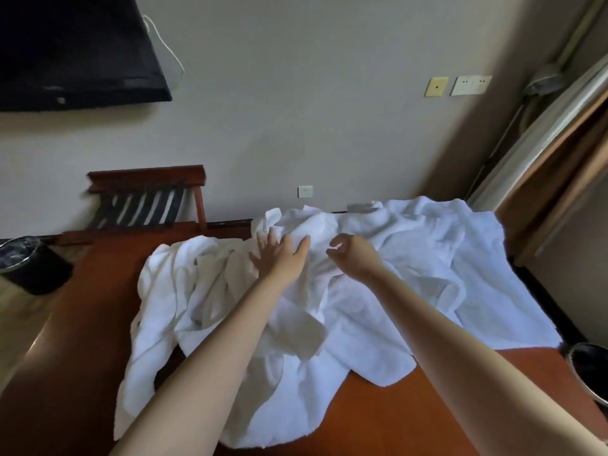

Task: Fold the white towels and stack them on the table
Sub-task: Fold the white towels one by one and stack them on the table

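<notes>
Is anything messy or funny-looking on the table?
Yes. The white towels lie in one crumpled, tangled heap spread across the table, with twisted folds and none folded or stacked yet. The left hand rests flat on the heap.

Looked like a hotel room. Flat television [72, 51] mounted on a plain wall; folding wooden luggage rack [148, 199] with dark straps stood against it; lined waste bin [29, 261] on the floor; heavy curtains [559, 159] at right; white towels [427, 251] heaped on a reddish table [411, 416].
</notes>
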Motion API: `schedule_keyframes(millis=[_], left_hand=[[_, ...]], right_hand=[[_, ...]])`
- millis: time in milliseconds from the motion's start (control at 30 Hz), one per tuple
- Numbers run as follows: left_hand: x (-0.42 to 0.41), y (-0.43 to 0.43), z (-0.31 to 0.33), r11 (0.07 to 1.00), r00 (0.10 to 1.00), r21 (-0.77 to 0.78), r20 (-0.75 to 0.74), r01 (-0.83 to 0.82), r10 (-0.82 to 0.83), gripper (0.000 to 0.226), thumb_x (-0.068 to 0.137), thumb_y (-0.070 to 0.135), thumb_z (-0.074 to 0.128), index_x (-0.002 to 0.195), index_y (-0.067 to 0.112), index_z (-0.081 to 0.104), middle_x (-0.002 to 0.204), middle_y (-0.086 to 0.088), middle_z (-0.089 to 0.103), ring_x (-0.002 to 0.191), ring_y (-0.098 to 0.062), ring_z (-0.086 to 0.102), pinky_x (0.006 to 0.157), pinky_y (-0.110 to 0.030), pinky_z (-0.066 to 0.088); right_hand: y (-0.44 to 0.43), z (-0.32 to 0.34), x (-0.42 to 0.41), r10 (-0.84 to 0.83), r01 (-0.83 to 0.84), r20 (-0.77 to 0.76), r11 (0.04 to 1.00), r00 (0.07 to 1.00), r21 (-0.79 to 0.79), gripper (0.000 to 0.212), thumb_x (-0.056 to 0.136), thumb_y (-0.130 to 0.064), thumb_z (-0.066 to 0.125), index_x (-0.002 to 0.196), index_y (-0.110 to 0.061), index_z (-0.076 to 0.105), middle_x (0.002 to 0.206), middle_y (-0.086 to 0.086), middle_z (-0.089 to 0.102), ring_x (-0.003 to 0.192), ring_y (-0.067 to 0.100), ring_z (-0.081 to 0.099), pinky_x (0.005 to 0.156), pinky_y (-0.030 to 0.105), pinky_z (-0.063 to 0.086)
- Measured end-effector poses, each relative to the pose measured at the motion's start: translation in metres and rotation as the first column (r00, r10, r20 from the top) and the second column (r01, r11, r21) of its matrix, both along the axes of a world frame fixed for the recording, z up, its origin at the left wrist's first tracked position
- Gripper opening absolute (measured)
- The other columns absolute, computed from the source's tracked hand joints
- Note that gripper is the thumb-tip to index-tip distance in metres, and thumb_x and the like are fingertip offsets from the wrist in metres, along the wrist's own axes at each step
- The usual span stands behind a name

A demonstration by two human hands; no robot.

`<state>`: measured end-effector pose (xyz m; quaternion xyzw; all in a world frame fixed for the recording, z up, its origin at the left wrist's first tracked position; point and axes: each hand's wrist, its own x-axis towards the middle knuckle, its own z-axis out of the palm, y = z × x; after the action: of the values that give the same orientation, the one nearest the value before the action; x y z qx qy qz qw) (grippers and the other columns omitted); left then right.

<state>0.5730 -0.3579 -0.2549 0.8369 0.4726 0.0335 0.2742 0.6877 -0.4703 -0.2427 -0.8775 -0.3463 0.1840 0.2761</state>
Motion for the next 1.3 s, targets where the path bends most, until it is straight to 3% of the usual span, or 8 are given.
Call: schedule_keyframes(millis=[167,333,500,667,900,1033,1167,1300], left_hand=[[0.078,-0.047,0.020,0.963,0.952,0.070,0.148,0.259,-0.267,0.049,0.095,0.051,0.040,0.132,0.020,0.048,0.151,-0.001,0.029,0.143,-0.019,0.013,0.115,-0.044,0.018],[0.151,-0.099,0.021,0.954,0.940,0.051,0.160,0.296,-0.301,0.053,0.091,0.049,0.048,0.128,0.012,0.049,0.134,-0.012,0.043,0.124,-0.032,0.040,0.102,-0.039,0.038],[0.201,-0.130,-0.002,0.965,0.961,0.001,-0.090,0.261,-0.260,0.092,0.076,0.077,0.046,0.142,0.015,0.033,0.140,-0.017,0.035,0.130,-0.038,0.032,0.104,-0.045,0.032],[0.226,-0.137,-0.027,0.956,0.891,-0.021,-0.356,0.292,-0.280,0.127,0.051,0.086,0.059,0.151,0.024,0.012,0.156,-0.018,0.013,0.144,-0.038,0.010,0.114,-0.050,0.020],[0.228,-0.128,-0.048,0.943,0.806,0.067,-0.541,0.327,-0.241,0.101,0.069,0.059,0.069,0.148,0.026,0.014,0.144,-0.022,0.028,0.133,-0.039,0.021,0.096,-0.052,0.038],[0.227,-0.116,-0.053,0.919,0.841,0.139,-0.470,0.368,-0.266,0.067,0.077,0.043,0.068,0.131,0.017,0.036,0.127,-0.014,0.051,0.116,-0.033,0.049,0.081,-0.036,0.045],[0.225,-0.108,-0.052,0.944,0.907,0.154,-0.357,0.292,-0.223,0.058,0.087,0.032,0.062,0.137,0.016,0.038,0.128,-0.009,0.055,0.114,-0.030,0.056,0.085,-0.034,0.047],[0.223,-0.099,-0.033,0.993,0.994,0.052,-0.042,0.101,-0.099,0.045,0.085,0.029,0.065,0.125,0.015,0.050,0.118,-0.010,0.062,0.107,-0.030,0.059,0.076,-0.027,0.042]], right_hand=[[-0.050,0.014,0.045,-0.234,0.209,0.068,0.943,0.970,0.260,0.028,0.090,-0.019,0.053,0.116,-0.018,0.062,0.091,-0.003,0.064,0.093,0.022,0.062,0.069,0.026,0.038],[-0.118,0.001,0.113,-0.391,0.363,0.045,0.886,0.919,0.290,0.034,0.088,-0.017,0.059,0.121,-0.016,0.058,0.109,0.001,0.063,0.101,0.019,0.058,0.078,0.027,0.041],[-0.179,-0.026,0.181,-0.500,0.499,0.007,0.864,0.866,0.063,0.052,0.086,-0.024,0.060,0.135,-0.014,0.044,0.129,0.009,0.054,0.117,0.029,0.051,0.087,0.034,0.041],[-0.203,-0.047,0.223,-0.502,0.475,-0.047,0.841,0.863,-0.257,0.087,0.070,-0.056,0.068,0.141,-0.023,0.030,0.133,0.005,0.046,0.123,0.033,0.045,0.097,0.045,0.043],[-0.208,-0.082,0.241,-0.349,0.292,-0.074,0.866,0.934,-0.406,0.108,0.068,-0.053,0.072,0.146,-0.033,0.001,0.131,0.006,0.041,0.121,0.033,0.043,0.093,0.042,0.037],[-0.209,-0.088,0.258,-0.302,0.239,-0.133,0.903,0.944,-0.357,0.110,0.074,-0.033,0.076,0.150,-0.024,-0.003,0.127,0.012,0.048,0.113,0.034,0.052,0.088,0.039,0.045],[-0.206,-0.082,0.270,-0.296,0.241,-0.258,0.944,0.920,-0.225,0.101,0.071,-0.021,0.080,0.148,-0.019,0.015,0.119,0.005,0.050,0.102,0.027,0.053,0.077,0.033,0.045],[-0.192,-0.063,0.264,-0.248,0.355,-0.547,0.930,0.800,0.097,0.094,0.068,-0.013,0.084,0.145,-0.016,0.030,0.132,0.006,0.047,0.114,0.027,0.053,0.093,0.038,0.048]])
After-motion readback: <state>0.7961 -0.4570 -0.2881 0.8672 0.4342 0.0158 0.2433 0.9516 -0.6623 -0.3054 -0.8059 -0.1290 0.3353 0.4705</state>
